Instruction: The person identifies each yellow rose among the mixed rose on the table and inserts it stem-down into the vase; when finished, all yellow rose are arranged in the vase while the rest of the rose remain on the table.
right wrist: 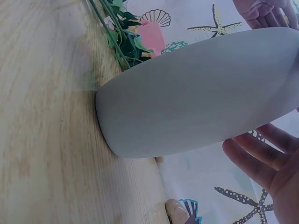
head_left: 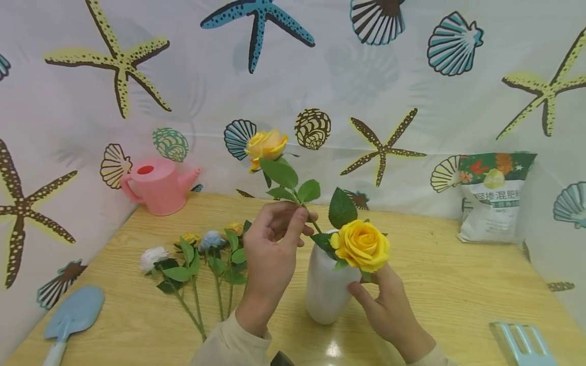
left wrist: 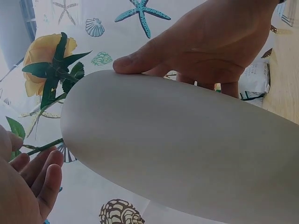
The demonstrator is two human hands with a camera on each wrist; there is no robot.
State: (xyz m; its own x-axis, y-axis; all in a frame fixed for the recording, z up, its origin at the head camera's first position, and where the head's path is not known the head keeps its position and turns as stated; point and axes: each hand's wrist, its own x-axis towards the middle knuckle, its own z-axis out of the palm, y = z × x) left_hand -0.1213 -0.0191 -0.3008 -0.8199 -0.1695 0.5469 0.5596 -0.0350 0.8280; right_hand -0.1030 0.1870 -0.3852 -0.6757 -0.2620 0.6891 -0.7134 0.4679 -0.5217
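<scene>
At the middle of the wooden table [head_left: 458, 284], the person's left hand [head_left: 271, 254] pinches the green stem of a yellow rose [head_left: 266, 145] between thumb and curled fingers, the bloom tilted up and to the left, its stem slanting down into the mouth of a white vase [head_left: 325, 290]. The right hand [head_left: 389, 305] rests with fingers fairly straight against the right side of the vase, just under a second yellow rose [head_left: 361, 245] that already sits in the neck; the left wrist view shows its thumb lying on the vase wall rather than wrapping it.

Left of the vase, a row of loose artificial flowers [head_left: 197, 254] lies flat on the table, white, blue and yellow heads pointing away, stems toward the near edge; the left forearm passes just beside them. Farther left, a pink watering can [head_left: 157, 185] stands at the far corner, and a pale blue trowel [head_left: 73, 315] lies at the near left edge. A bag of potting mix [head_left: 492, 195] leans on the far right, and a pale blue hand rake [head_left: 524, 343] shows at the near right.

Behind and to both sides hangs a white curtain [head_left: 320, 76] printed with starfish and shells.
</scene>
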